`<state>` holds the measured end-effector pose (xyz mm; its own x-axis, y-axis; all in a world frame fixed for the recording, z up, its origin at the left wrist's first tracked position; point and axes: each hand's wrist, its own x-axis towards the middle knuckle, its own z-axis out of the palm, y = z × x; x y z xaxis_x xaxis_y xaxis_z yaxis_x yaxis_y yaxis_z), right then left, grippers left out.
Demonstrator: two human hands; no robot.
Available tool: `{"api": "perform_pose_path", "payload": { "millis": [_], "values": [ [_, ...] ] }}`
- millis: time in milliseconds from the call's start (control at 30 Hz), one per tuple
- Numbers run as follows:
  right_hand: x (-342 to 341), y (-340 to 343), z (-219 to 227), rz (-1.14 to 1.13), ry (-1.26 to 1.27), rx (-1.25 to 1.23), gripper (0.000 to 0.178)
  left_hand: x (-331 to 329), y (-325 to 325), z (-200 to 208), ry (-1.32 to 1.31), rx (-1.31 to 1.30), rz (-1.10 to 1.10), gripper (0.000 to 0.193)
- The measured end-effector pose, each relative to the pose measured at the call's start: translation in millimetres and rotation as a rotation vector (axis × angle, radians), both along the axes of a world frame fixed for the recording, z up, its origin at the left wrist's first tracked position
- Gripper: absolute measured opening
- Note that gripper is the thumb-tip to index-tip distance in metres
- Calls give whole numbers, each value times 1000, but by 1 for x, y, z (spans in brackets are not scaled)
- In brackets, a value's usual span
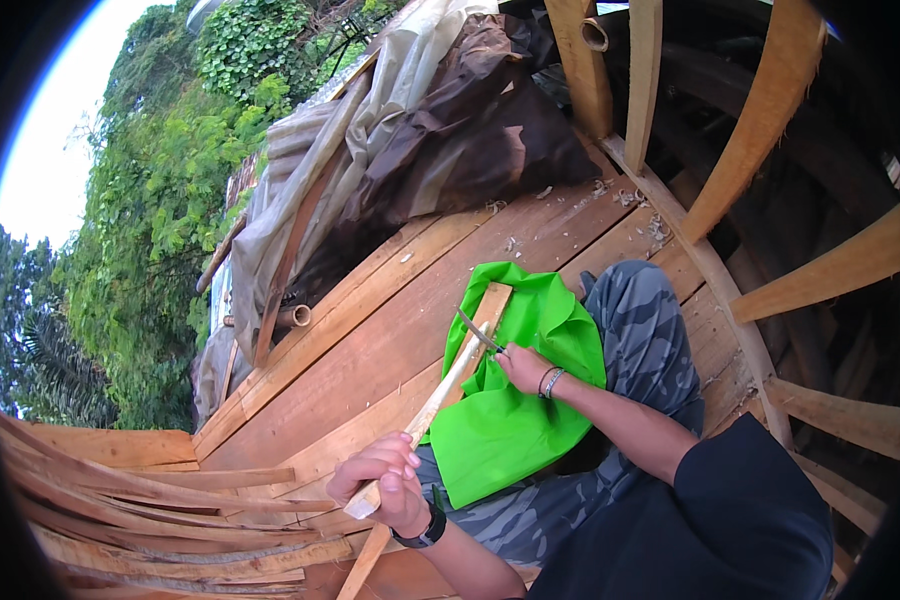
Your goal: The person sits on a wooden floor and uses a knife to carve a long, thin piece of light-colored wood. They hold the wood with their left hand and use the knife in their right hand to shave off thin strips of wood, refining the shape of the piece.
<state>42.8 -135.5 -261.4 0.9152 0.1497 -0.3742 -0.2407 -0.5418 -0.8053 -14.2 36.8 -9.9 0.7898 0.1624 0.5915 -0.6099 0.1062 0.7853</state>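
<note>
My left hand (385, 484), with a dark watch on its wrist, is wrapped round the lower end of a long pale wooden stick (432, 408). The stick slants up and away across my lap. My right hand (530, 368) is closed round the handle of a knife (478, 330), whose narrow blade points up-left and crosses over the stick's far part. Below lies a bright green cloth (515, 445), spread over my legs in grey camouflage trousers. A flat brown wood end (492, 300) shows past the blade; whether it belongs to the stick, I cannot tell.
Wooden planks (370, 345) form the floor, with pale shavings (630, 195) scattered at the far side. Long wood strips (180, 500) are heaped at lower left. Upright slats (760, 120) stand along the right. A grey-brown tarp (440, 130) covers a pile at the back.
</note>
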Motion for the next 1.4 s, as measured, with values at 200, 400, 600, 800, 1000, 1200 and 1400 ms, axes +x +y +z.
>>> {"api": "perform_pose_path", "payload": {
  "millis": [200,400,600,800,1000,1200,1400],
  "values": [
    [-20,14,53,45,-18,-98,33,-8,14,-5,-6,52,-4,25],
    [-26,1,35,81,-146,-153,31,-9,10,-5,5,96,-3,23],
    [-32,18,67,113,-267,-148,29,-11,15,-4,-7,106,-18,24],
    [-33,14,61,109,-221,-156,29,-17,19,-7,-2,86,34,24],
    [-28,6,-3,20,-113,-190,32,-26,20,-15,-15,84,42,23],
    [-15,6,17,-182,265,497,31,-81,46,-42,36,-46,139,31],
    [37,-2,11,-133,-152,111,34,-134,54,-63,157,74,56,29]
  ]
}}
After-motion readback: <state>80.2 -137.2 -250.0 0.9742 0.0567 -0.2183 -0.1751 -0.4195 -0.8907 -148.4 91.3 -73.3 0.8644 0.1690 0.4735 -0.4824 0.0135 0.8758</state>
